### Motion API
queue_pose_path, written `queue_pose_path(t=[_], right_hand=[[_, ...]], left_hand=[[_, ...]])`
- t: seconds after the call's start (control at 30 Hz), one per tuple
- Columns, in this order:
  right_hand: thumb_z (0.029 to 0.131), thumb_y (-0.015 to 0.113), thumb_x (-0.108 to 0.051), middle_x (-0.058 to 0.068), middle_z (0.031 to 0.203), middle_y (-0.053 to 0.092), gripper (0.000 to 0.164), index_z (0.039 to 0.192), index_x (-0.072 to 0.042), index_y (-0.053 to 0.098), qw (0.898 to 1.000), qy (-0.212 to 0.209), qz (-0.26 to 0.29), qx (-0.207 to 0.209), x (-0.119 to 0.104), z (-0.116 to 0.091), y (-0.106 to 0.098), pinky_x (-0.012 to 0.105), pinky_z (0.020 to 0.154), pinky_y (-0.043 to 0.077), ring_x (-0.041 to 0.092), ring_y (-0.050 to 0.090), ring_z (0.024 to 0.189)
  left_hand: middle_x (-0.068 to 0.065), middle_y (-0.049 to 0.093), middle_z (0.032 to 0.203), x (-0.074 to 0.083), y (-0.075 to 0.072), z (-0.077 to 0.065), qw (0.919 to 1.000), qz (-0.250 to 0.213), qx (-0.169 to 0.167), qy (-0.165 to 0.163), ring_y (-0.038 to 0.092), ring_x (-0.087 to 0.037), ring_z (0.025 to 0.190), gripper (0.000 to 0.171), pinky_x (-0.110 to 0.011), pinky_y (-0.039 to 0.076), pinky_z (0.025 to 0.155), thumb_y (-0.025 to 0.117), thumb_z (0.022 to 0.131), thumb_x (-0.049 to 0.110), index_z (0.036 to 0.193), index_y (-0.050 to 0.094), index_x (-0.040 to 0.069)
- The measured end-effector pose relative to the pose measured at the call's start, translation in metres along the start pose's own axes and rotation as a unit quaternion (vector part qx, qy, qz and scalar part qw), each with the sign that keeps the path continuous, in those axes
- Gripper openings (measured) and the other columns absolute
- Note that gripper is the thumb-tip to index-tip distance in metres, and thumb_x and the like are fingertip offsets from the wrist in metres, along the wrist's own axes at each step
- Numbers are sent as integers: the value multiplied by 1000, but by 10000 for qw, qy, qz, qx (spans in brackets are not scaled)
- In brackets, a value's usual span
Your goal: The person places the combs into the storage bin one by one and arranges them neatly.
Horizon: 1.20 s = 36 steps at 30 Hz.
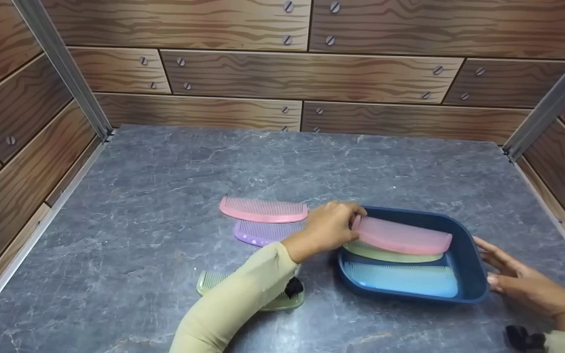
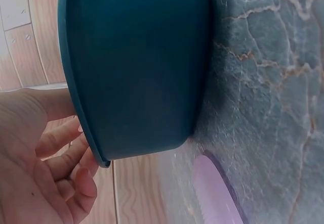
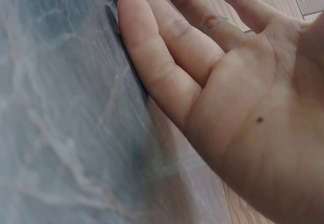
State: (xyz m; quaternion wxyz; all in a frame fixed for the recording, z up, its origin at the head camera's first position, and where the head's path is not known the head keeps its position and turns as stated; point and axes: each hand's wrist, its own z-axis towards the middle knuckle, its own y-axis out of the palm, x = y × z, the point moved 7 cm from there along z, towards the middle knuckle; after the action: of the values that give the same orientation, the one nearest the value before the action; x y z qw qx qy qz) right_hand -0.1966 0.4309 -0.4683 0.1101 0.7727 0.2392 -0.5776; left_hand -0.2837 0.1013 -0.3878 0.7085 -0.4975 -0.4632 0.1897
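Observation:
A dark blue tray [image 1: 469, 260] stands on the right of the table. At its left rim my left hand [image 1: 329, 225] pinches the left end of a translucent pink comb [image 1: 402, 236]. The pink comb lies over a pale green comb [image 1: 395, 252], with a light blue comb [image 1: 402, 279] nearer the tray's front wall. My right hand [image 1: 527, 282] rests its fingers against the tray's right side. In the left wrist view the tray wall [image 2: 136, 72] hides the combs and what the left hand [image 2: 40, 158] holds. The right hand's fingers [image 3: 177, 37] look extended in the right wrist view.
Left of the tray lie a pink comb [image 1: 263, 211] and, nearer, a purple comb [image 1: 258, 233] with pale dots. A green comb [image 1: 282, 301] lies partly under the left sleeve [image 1: 238, 294]. Wood-patterned panels [image 1: 307, 76] enclose the grey marbled table [image 1: 155, 171].

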Motion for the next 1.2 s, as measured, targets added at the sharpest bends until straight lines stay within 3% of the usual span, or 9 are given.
queue_pose_path(t=[0.27,0.63,1.2], right_hand=[[100,40,-6,-31,134,36,71,156,-30,3,9997,75,250,42,2,0,0,22,95,46,-13,43,120],[101,40,-6,-34,133,34,71,156,-28,1,10000,33,25,5,0,1,0,22,93,47,-19,39,118],[101,42,-9,-35,128,34,72,155,-32,1,9993,293,-141,158,5,2,-4,23,91,47,-19,41,115]], left_hand=[[10,70,96,0,-1,-1,9999,94,67,55,61,-12,100,41,-24,48,67,80,78,28,117,68,26],[9,68,106,-1,-4,-3,10000,30,-59,55,62,-9,100,36,-26,50,77,78,80,28,114,68,25],[8,68,104,5,-8,-3,9995,-107,-44,282,63,-9,92,40,-24,49,72,79,79,32,116,68,24]])
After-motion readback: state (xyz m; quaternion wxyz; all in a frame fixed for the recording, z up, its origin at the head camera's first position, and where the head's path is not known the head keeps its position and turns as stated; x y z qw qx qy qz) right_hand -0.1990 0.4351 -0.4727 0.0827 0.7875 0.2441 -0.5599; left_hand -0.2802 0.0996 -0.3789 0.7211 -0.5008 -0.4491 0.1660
